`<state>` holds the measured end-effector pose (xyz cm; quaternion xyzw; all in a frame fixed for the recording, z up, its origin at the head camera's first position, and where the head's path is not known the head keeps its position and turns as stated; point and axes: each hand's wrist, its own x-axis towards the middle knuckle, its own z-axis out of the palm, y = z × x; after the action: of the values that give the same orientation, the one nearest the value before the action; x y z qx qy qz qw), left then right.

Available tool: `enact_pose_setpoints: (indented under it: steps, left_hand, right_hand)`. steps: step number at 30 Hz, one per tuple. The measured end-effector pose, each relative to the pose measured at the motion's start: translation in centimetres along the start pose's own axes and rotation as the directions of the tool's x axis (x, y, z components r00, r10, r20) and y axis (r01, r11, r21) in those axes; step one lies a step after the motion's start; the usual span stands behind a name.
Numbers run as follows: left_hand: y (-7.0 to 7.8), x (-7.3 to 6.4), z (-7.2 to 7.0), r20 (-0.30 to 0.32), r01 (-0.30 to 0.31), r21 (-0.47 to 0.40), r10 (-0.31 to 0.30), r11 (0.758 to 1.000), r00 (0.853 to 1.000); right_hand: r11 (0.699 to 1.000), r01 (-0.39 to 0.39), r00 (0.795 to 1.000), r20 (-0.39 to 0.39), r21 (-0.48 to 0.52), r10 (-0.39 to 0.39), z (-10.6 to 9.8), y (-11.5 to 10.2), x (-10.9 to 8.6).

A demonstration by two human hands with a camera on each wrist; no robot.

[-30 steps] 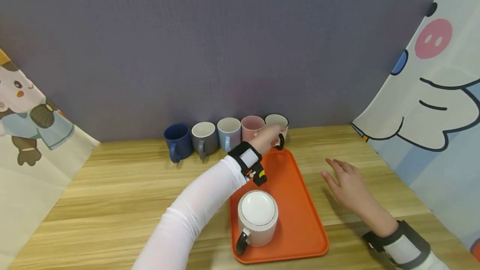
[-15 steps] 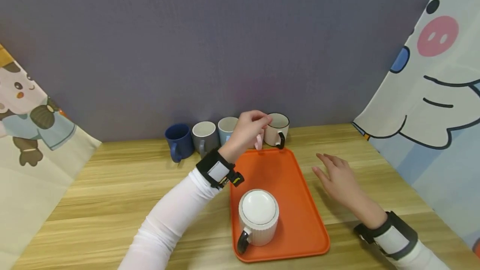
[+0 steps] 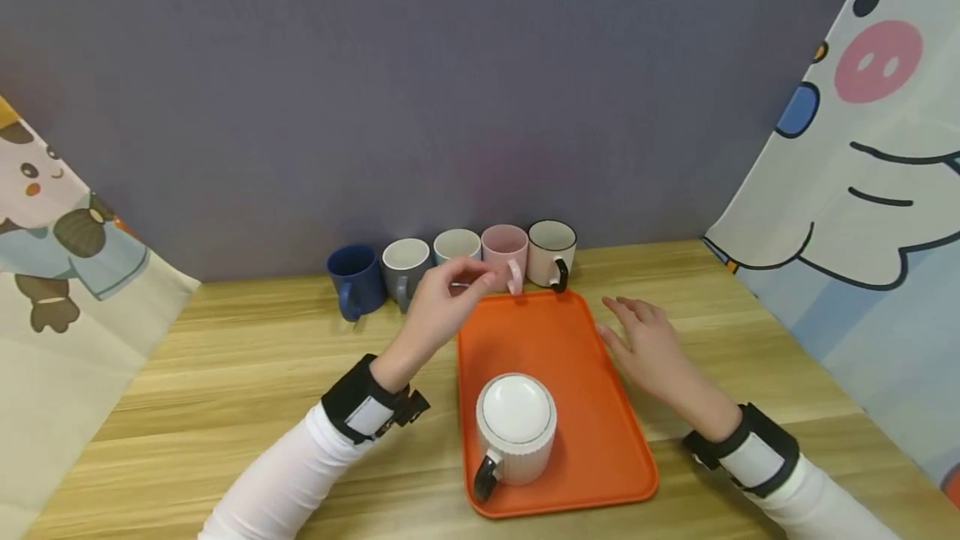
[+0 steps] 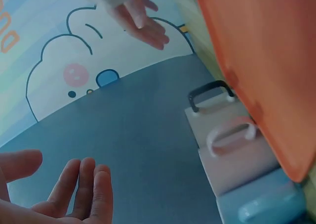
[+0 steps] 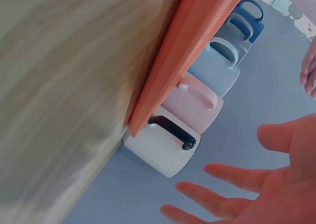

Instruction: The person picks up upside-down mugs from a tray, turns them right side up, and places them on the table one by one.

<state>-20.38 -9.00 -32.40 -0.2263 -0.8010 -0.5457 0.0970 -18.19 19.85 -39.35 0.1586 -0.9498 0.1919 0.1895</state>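
Note:
My left hand (image 3: 438, 307) hovers in front of the light blue mug (image 3: 457, 244) and hides part of it. Nothing lies between its thumb and fingers in the left wrist view. Right of the orange tray (image 3: 577, 440), my right hand (image 3: 647, 348) is held with fingers spread and holds nothing. On the tray stands a ribbed white mug (image 3: 516, 432), upside down, its black handle towards me. Along the back wall, a pink mug (image 3: 502, 247) and a cream mug (image 3: 551, 252) with black rim and handle stand upright just behind the tray.
Left of the light blue mug are a grey mug (image 3: 406, 265) and a navy blue mug (image 3: 356, 277). All sit on a wooden table (image 3: 247, 390) against a grey wall (image 3: 375, 90). Cartoon-printed curtains (image 3: 870, 190) border the table on both sides.
My left hand has drawn back from the cream mug, moving left and towards me, uncovering the pink mug. My right hand has shifted left, nearer the tray. The mugs stay in place.

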Motion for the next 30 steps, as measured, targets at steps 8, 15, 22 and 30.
enact_pose_setpoints:
  steps: [8, 15, 22, 30]
  left_hand:
    - [-1.2, -2.9, -1.2, 0.007, 0.076, 0.004, -0.076, 0.997, 0.997]
    - [-1.7, -4.8, -1.2, 0.02, 0.106, 0.013, -0.106, 0.994, 0.994]
    - [-1.7, -6.3, -1.0, 0.08, 0.107, -0.007, -0.106, 0.994, 0.991]
    - [-2.2, -8.1, -1.0, 0.189, 0.078, -0.018, -0.074, 0.997, 0.979]
  right_hand:
    - [1.0, 0.004, 1.0, 0.006, 0.015, -0.004, 0.6, -0.7, 0.2]
    - [0.999, -0.003, 1.0, 0.023, 0.035, 0.002, 0.6, -1.7, 0.7]
    - [0.999, 0.03, 1.0, 0.005, 0.036, -0.03, 0.9, -2.6, 1.2]
    - [0.996, 0.059, 0.998, 0.003, 0.067, -0.06, 1.4, -3.6, 1.5]
